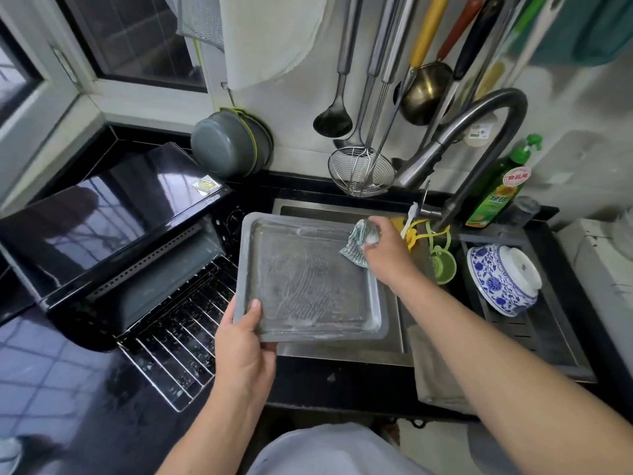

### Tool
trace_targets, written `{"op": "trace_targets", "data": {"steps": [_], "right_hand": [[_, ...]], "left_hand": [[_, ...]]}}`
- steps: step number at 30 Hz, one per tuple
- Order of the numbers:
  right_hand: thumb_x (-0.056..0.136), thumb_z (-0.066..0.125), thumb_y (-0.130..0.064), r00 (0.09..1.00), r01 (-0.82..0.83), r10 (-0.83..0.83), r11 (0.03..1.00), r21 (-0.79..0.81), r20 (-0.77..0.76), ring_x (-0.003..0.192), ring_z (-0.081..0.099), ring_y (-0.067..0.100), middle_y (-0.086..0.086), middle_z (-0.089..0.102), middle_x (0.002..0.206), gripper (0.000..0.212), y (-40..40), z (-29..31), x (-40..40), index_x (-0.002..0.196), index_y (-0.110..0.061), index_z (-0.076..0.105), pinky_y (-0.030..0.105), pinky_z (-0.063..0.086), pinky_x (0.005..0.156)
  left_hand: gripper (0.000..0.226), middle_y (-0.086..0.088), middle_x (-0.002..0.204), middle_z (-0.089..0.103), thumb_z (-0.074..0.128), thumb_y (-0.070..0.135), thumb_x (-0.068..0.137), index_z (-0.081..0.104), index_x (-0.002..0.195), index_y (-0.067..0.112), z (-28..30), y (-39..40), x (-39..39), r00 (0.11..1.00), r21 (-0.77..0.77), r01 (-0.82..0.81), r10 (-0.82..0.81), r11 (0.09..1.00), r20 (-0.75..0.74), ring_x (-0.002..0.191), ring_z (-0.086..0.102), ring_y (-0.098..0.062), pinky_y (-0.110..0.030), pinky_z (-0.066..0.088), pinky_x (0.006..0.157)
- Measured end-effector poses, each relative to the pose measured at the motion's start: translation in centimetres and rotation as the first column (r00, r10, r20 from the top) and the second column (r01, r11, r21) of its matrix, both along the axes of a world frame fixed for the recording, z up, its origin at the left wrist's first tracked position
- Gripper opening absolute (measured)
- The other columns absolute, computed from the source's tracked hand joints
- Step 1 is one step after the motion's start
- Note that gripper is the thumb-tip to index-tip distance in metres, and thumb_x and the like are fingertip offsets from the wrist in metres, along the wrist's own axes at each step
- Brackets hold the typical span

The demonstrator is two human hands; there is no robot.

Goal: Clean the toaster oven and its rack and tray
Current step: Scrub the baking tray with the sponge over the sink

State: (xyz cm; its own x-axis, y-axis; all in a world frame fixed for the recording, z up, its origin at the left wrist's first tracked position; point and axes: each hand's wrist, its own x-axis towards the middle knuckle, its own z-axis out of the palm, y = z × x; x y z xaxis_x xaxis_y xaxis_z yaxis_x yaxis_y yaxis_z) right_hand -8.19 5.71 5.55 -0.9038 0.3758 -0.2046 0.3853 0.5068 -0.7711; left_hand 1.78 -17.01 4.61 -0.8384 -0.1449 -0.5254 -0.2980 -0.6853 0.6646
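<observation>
Both hands work: left hand (245,351) grips tray (308,279), right hand (385,250) cloth (358,246).

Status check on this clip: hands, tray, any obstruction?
Left hand grips tray by its near corner, over sink. Right hand holds scrubbing cloth at tray's far right edge. Tray soapy. Nothing in the way.

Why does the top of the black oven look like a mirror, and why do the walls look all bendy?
In the head view, the toaster oven has a glossy black top that reflects the bright window, so it shows glare. The wide-angle lens bends straight lines near the edges, like the window frame. The tray in the middle looks sharp; its soapy film shines.
</observation>
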Motion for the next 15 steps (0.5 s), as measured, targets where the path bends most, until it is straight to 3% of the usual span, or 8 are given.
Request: {"op": "trace_targets", "data": {"steps": [3,5,7,9,12,13,15], "right_hand": [[0.102,0.049,-0.032,0.999,0.04,-0.049,0.952,0.303,0.021,0.085,0.064,0.025,0.0,0.062,0.1,0.022,-0.1,0.3,0.0,0.121,-0.021,0.05,0.039,0.054,0.068],[0.103,0.044,-0.044,0.996,0.085,-0.076,0.92,0.383,-0.037,0.079,0.063,0.027,0.003,0.063,0.091,0.029,-0.4,0.4,0.2,0.109,-0.017,0.051,0.035,0.047,0.06],[0.102,0.046,-0.043,0.991,0.117,-0.097,0.959,0.258,-0.09,0.081,0.063,0.025,0.003,0.064,0.094,0.028,-0.7,0.3,0.0,0.11,-0.017,0.052,0.034,0.048,0.061],[0.1,0.054,-0.027,0.994,0.092,-0.09,0.995,0.046,-0.058,0.091,0.062,0.019,0.001,0.063,0.109,0.025,-0.7,0.2,-0.3,0.124,-0.021,0.05,0.036,0.053,0.075],[0.092,0.062,-0.003,0.994,-0.06,0.076,0.98,-0.188,0.077,0.105,0.06,0.016,-0.001,0.057,0.122,0.056,0.0,0.8,0.3,0.139,-0.028,0.045,0.03,0.051,0.084],[0.091,0.063,-0.001,0.984,-0.114,0.137,0.977,-0.182,0.115,0.106,0.06,0.016,-0.001,0.057,0.121,0.058,0.5,1.1,0.6,0.14,-0.027,0.045,0.029,0.05,0.084],[0.093,0.063,-0.008,0.98,-0.152,0.152,0.988,-0.013,0.126,0.1,0.062,0.017,-0.002,0.062,0.118,0.049,1.4,1.1,0.8,0.136,-0.025,0.048,0.033,0.051,0.081]], "left_hand": [[0.035,-0.006,0.1,0.075,0.049,-0.003,0.103,0.069,0.123,0.016,0.5,0.0,-0.2,0.998,-0.044,0.058,-0.059,0.997,-0.026,0.084,0.072,-0.018,-0.035,0.062,0.076],[0.035,-0.005,0.102,0.076,0.049,-0.003,0.103,0.068,0.126,0.016,0.7,-0.2,-0.4,0.998,-0.041,0.051,-0.053,0.998,-0.027,0.085,0.072,-0.018,-0.035,0.063,0.077],[0.034,-0.006,0.103,0.075,0.049,-0.002,0.103,0.067,0.127,0.015,0.9,-0.1,-0.6,0.999,-0.02,0.022,-0.022,1.0,-0.024,0.087,0.072,-0.019,-0.038,0.063,0.082],[0.034,-0.008,0.107,0.074,0.047,-0.001,0.104,0.067,0.127,0.015,0.9,-0.1,-0.6,1.0,-0.005,-0.02,0.02,1.0,0.009,0.088,0.071,-0.02,-0.041,0.061,0.087],[0.035,-0.012,0.117,0.073,0.048,-0.001,0.104,0.066,0.129,0.015,0.6,-0.8,-0.5,0.998,-0.007,-0.053,0.053,0.999,0.031,0.093,0.072,-0.021,-0.044,0.06,0.09],[0.036,-0.01,0.114,0.075,0.049,-0.001,0.104,0.067,0.129,0.016,0.5,-1.1,-0.5,0.999,-0.026,-0.043,0.044,0.999,0.026,0.091,0.073,-0.02,-0.041,0.062,0.085],[0.036,-0.005,0.103,0.077,0.049,-0.001,0.104,0.067,0.128,0.018,0.5,-1.5,-0.4,0.999,-0.062,-0.02,0.022,0.998,0.025,0.085,0.074,-0.017,-0.033,0.064,0.071]]}}
